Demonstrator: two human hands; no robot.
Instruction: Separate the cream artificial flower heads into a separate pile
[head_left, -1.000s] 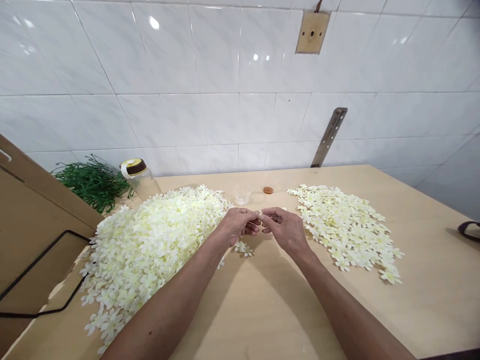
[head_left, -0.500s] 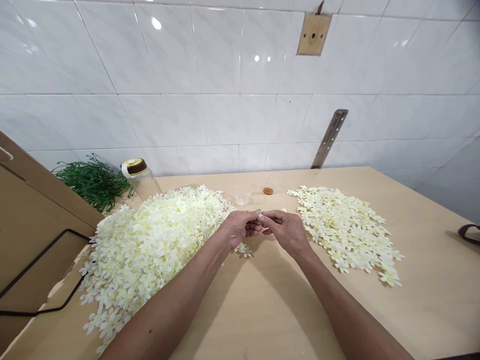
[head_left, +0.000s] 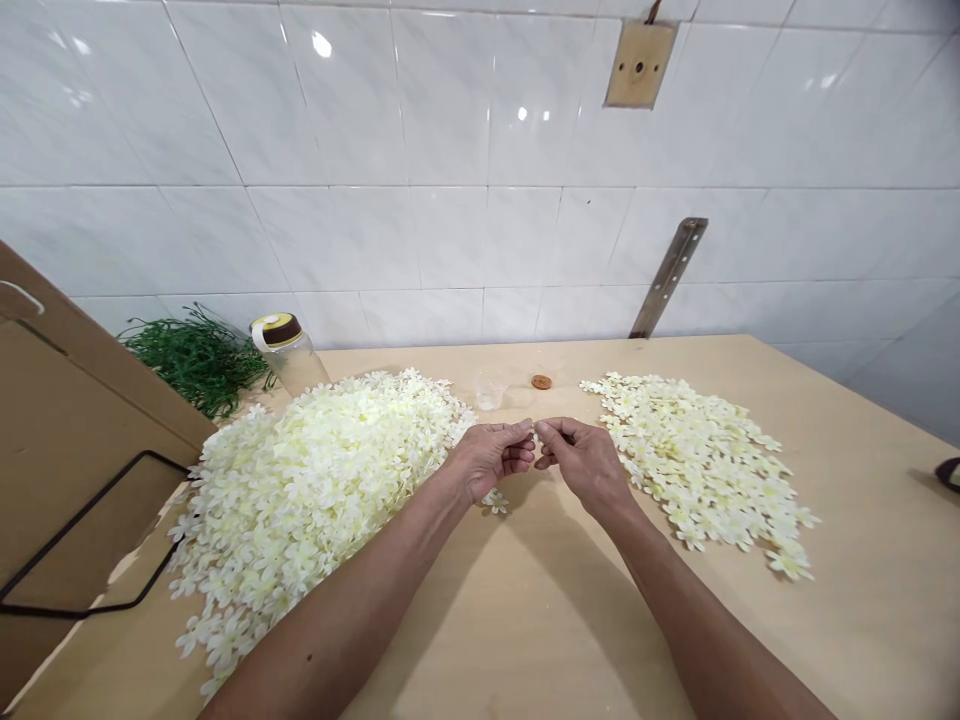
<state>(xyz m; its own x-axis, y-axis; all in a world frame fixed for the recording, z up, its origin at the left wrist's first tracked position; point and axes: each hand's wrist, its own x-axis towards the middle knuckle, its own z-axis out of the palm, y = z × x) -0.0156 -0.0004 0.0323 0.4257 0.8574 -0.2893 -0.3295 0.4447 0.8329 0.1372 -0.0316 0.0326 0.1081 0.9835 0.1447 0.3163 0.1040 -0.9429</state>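
Observation:
My left hand and my right hand meet fingertip to fingertip above the middle of the table. Each is closed in a pinch, and whatever lies between the fingertips is too small to make out. A big heap of white and pale yellow artificial flowers lies beside my left forearm. To the right of my right hand spreads a flatter patch of the same flowers. One loose flower rests under my left hand. Just beyond my hands stands a small clear plastic cup, with a brown round disc near it.
A clear bottle with a brown and yellow lid and a bunch of green artificial stems stand at the back left. Cardboard and a black wire frame border the left side. A metal bracket leans against the tiled wall.
The whole view has shifted slightly, so everything appears a little further right. The hands stay together, pinching, with their fingertips tilted a little differently.

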